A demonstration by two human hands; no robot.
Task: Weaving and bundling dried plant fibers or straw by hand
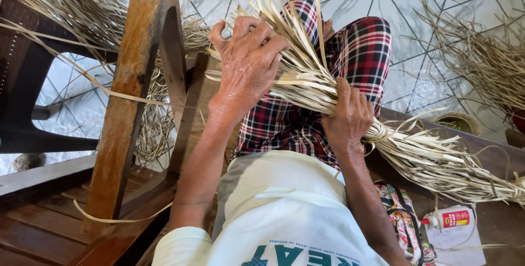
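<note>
Left hand [249, 61] was closed over the splayed upper ends of a bundle of dried palm strips [306, 80]; right hand [347, 118] gripped it tight at the waist. Bundle lay across the plaid-clad lap [361, 52], tail trailing to the wooden bench [492, 151] at right. Best kept: right grip firm, left sorting strips evenly. Glue bottle [448, 219] near the bench's front edge.

L hand [249, 61] fingers curled, R hand [347, 118] fisted tight.
</note>
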